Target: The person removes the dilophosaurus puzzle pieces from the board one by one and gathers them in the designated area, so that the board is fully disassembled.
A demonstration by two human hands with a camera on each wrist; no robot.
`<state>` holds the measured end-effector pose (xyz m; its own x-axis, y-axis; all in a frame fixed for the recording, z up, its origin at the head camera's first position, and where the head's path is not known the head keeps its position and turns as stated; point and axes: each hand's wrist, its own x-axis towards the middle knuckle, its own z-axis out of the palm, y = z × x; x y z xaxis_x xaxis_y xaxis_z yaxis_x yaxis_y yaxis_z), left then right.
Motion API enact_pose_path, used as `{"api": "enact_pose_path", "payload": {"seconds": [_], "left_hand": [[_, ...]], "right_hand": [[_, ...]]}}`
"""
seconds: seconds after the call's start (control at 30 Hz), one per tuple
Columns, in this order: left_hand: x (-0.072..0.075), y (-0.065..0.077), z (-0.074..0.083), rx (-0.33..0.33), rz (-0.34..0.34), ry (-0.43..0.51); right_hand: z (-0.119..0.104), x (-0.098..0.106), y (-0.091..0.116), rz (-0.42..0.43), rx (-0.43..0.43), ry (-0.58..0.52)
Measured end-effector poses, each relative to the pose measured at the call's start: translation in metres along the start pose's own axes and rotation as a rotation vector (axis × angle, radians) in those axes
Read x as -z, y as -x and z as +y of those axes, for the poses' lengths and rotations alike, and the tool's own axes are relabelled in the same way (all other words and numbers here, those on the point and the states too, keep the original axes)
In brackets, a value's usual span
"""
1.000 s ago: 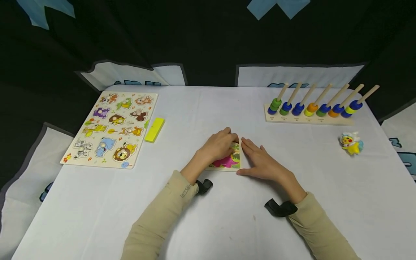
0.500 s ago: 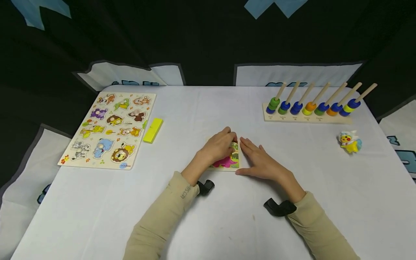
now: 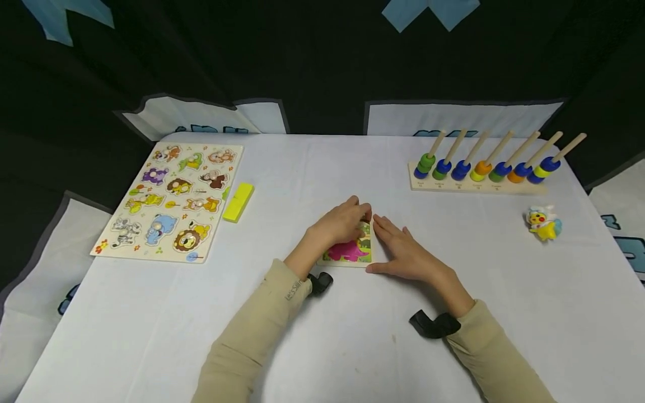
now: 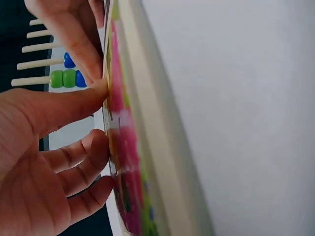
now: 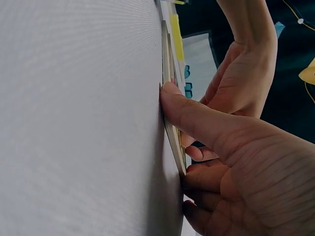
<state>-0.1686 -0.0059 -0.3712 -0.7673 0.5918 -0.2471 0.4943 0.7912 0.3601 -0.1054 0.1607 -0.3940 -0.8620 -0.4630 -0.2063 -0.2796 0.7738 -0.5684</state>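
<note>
The worktop [image 3: 322, 358] before you wears a white cloth. Nearest, between your hands, lies the puzzle frame [image 4: 155, 118], holding a pink-and-green picture [image 3: 347, 253]. Your left hand [image 3: 345, 219] bends its fingertips onto it; whether they pinch a piece, I cannot tell. Your right hand [image 3: 403, 252] is spread along its right edge. Beyond, at left, a board [image 3: 173, 256] carries animal shapes [image 3: 161, 228], a yellow block [image 3: 239, 202] just beside it. At right, past a toy figure [image 3: 543, 224], beads [image 3: 426, 163] sit on the rack [image 3: 524, 189]'s pegs [image 3: 571, 144]. Slightly more picture shows by your left wrist than half a second ago.
</note>
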Motion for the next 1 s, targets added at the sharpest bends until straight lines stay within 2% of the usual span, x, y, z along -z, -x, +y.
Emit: {"api": "enact_pose_path", "payload": {"seconds": [0.13,0.33,0.47,0.53,0.77,0.87,1.0], "left_hand": [[0.0,-0.001,-0.001,0.013,-0.037,0.041],[-0.001,-0.001,-0.002,0.004,-0.017,0.078],[-0.005,0.0,-0.004,-0.024,0.028,0.147],[-0.008,0.002,-0.004,-0.062,0.056,0.171],[-0.014,0.004,-0.001,-0.217,0.181,0.133],[-0.013,0.005,-0.002,-0.228,0.209,0.151],[-0.009,0.006,-0.004,-0.192,0.234,0.221]], "right_hand": [[0.0,-0.002,0.001,0.001,-0.006,-0.005],[0.0,-0.002,-0.001,0.007,0.002,-0.007],[0.001,-0.002,0.0,0.01,0.001,-0.006],[0.002,-0.003,0.0,0.013,0.006,-0.009],[0.002,-0.002,0.0,0.028,0.018,-0.019],[0.002,-0.001,0.0,0.023,0.017,-0.029],[0.002,-0.002,0.001,0.013,0.021,-0.03]]}}
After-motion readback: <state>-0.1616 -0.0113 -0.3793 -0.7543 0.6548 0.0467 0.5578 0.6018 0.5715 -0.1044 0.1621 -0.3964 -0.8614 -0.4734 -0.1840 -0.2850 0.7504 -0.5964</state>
